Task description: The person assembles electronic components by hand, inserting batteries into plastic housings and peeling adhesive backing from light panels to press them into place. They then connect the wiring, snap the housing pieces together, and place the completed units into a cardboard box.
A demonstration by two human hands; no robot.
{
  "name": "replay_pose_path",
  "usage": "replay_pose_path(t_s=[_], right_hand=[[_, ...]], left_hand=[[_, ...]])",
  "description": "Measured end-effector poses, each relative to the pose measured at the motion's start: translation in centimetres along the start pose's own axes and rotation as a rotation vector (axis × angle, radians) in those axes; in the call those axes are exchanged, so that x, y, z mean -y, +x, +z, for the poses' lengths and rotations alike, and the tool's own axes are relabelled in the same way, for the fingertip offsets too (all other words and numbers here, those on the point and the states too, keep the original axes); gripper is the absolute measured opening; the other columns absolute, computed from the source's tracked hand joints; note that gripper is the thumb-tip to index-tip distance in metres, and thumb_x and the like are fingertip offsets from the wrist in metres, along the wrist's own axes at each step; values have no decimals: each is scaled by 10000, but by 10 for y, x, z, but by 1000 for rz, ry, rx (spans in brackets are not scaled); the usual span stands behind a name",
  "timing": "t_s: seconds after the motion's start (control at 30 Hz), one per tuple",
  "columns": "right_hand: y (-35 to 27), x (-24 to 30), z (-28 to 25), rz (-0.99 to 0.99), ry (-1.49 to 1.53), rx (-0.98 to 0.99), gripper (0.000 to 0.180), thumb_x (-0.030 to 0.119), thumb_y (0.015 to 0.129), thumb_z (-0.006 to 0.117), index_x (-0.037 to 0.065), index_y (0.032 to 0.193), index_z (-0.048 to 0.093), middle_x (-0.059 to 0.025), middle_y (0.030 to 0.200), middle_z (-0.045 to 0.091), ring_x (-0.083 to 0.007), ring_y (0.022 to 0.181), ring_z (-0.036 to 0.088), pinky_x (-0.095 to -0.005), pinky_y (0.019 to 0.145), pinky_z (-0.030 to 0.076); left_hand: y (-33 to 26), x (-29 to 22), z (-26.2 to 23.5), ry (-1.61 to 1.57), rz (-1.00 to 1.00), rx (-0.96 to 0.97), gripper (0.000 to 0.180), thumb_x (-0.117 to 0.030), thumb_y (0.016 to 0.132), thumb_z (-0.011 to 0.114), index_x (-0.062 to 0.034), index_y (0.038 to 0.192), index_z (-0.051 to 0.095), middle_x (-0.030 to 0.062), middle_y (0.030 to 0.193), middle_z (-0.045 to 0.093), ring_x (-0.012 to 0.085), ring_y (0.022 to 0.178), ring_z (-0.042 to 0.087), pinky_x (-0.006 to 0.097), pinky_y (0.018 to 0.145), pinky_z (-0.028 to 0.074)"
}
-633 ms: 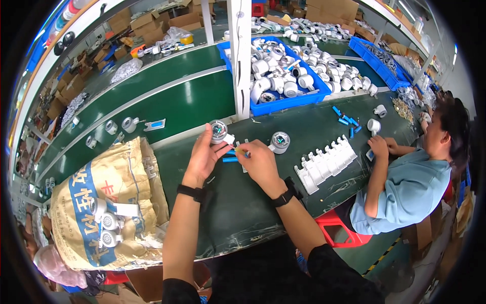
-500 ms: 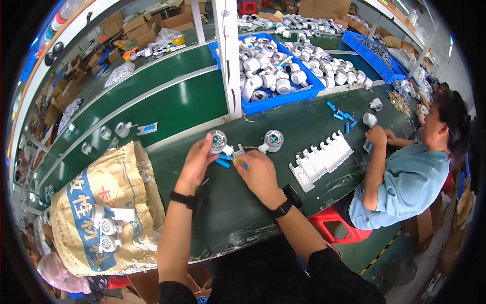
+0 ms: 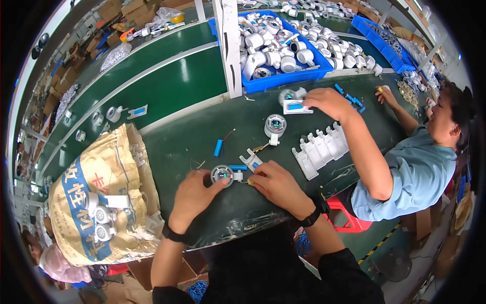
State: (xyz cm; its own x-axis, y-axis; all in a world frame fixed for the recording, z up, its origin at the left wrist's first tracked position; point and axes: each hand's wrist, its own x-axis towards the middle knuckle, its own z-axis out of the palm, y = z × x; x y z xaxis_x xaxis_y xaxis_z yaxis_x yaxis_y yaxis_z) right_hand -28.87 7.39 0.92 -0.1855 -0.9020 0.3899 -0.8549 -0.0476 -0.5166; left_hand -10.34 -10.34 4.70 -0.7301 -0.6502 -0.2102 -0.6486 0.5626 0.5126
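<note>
My left hand (image 3: 196,195) is closed around a white round fan head (image 3: 221,175), its circuit board facing up and showing a green light. Beside its short neck, my right hand (image 3: 276,188) is pinched; yellow shows at the fingertips, and what they grip is too small to make out. A blue cylindrical battery (image 3: 238,167) lies just beyond the fan head, with a white handle shell (image 3: 249,160) next to it. Farther off is a second open fan head (image 3: 275,124). Another blue battery (image 3: 218,148) with a thin wire lies to the left.
At the right, a co-worker's hand (image 3: 331,103) holds a white fan part (image 3: 298,106) over the bench. A row of white shells (image 3: 320,152) lies near it, with loose blue batteries (image 3: 349,96) beyond. A blue bin (image 3: 283,81) of fan heads stands behind; a sack (image 3: 96,177) sits left.
My hands have come nearer to me with the fan head, lowering toward the bench. The co-worker's arm has reached leftward with a fan part. The wired battery now shows uncovered.
</note>
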Motion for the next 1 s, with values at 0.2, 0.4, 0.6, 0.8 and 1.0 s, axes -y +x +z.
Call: replay_pose_path(t_s=[0.2, 0.4, 0.6, 0.8, 1.0], right_hand=[[-1, -2, 7, -31, -76, -28, 165, 128, 785, 803, 121, 939, 743, -9, 947, 625, -227, 939, 594, -377, 802, 469], [1, -7, 6, -95, -87, -98, 176, 170, 772, 815, 151, 933, 749, 23, 996, 643, -197, 1026, 584, -392, 903, 410], [1, -13, 7, -94, -49, -74, 165, 166, 780, 811, 147, 932, 749, 19, 997, 642, -191, 1033, 589, -381, 907, 416], [1, -15, 9, -99, -6, -97, 163, 165, 789, 808, 138, 938, 746, 12, 989, 636, -200, 1036, 587, -382, 905, 419], [-2, -17, 13, -91, 33, -77, 177, 136, 809, 798, 120, 973, 736, -7, 1002, 624, -225, 1053, 575, -393, 907, 430]], left_hand=[[99, -43, 1, -3, 824, -87, 391, -269, 846, 808, -12, 1129, 727, 168, 1112, 698, 366, 992, 671, 398, 841, 548], [152, -78, 28, 47, 542, 442, 334, -212, 805, 824, -10, 1062, 761, 159, 992, 757, 298, 895, 725, 378, 801, 569], [159, -79, 20, 46, 417, 522, 290, -214, 782, 839, -7, 978, 780, 133, 897, 771, 247, 821, 738, 356, 761, 572], [152, -76, 27, 16, 440, 525, 254, -206, 804, 817, -16, 970, 781, 141, 898, 769, 252, 811, 737, 363, 752, 570], [150, -77, 24, 33, 487, 514, 228, -182, 826, 791, -15, 981, 779, 152, 896, 764, 269, 807, 735, 376, 750, 568]])
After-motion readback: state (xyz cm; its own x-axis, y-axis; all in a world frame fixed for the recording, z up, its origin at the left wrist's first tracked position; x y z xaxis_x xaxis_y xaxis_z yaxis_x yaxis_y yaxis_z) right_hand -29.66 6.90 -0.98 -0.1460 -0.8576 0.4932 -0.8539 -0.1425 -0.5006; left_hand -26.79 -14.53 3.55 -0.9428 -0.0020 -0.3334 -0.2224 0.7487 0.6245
